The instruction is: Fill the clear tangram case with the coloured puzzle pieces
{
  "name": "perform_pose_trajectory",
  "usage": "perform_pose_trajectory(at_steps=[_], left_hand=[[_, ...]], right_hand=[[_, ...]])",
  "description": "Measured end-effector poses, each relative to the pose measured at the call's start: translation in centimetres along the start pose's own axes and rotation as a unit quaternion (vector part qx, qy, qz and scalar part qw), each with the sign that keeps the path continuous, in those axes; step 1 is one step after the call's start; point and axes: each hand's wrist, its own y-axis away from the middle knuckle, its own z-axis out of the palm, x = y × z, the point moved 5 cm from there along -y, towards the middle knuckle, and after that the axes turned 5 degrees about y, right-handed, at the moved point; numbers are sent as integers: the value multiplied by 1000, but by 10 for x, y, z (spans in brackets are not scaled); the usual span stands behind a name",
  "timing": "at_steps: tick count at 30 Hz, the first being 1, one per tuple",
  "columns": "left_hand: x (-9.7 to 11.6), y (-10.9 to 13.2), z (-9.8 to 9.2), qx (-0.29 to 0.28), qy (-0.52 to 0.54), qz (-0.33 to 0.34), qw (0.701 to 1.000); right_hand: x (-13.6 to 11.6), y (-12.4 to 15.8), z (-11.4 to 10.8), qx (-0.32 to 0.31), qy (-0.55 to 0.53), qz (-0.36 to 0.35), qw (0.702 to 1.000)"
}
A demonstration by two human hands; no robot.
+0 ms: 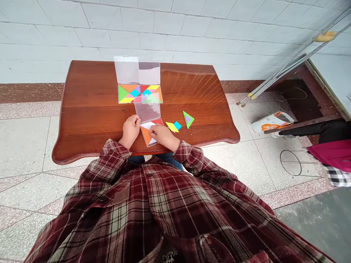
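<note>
An open clear plastic tangram case [148, 109] lies near the table's front edge, its lid tilted back. Inside its tray are an orange triangle [146, 136] and a red piece [157, 122], with white base showing. My left hand [131, 129] is closed at the case's left edge; what its fingertips hold, if anything, is hidden. Over the tray, my right hand [163, 137] has its fingers pinched together by the orange triangle, hiding whatever is between them. To the right lie a yellow parallelogram [172, 127], a blue square [177, 125], and a green triangle [189, 123] with a purple triangle [187, 118] on it.
Two more open cases with filled trays, a left tangram set [125, 91] and a right tangram set [155, 88], stand behind on the wooden table [93, 109]. A tiled wall [192, 29] borders the back. Crutches [274, 78] and a carton [271, 122] are at right, near another person's leg.
</note>
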Motion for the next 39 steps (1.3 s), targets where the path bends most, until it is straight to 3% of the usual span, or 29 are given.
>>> perform_pose_trajectory(at_steps=[3,6,8,11,13,16,22,29,36,39], left_hand=[[-1,-1,0,0,3,4,1000],[-2,-2,0,0,-1,11,1000],[-2,-3,-1,2,-9,13,1000],[-3,-5,-2,3,-10,13,1000],[-4,-5,-2,4,-6,11,1000],[-6,-5,-1,3,-4,5,1000],[-8,-5,-1,2,-8,5,1000],[-8,-4,-1,2,-10,5,1000],[-6,-4,0,-1,-10,8,1000],[-6,-4,-1,0,-15,10,1000]], right_hand=[[1,1,-7,13,-28,-10,999],[23,3,-31,80,-61,8,995],[52,7,-52,123,-60,58,989],[107,19,-79,163,-2,189,968],[137,25,-88,158,42,263,951],[158,25,-86,113,64,297,946],[166,13,-78,49,58,325,943],[172,9,-82,19,60,325,944],[155,23,-89,77,98,324,938],[154,31,-81,52,112,345,931]])
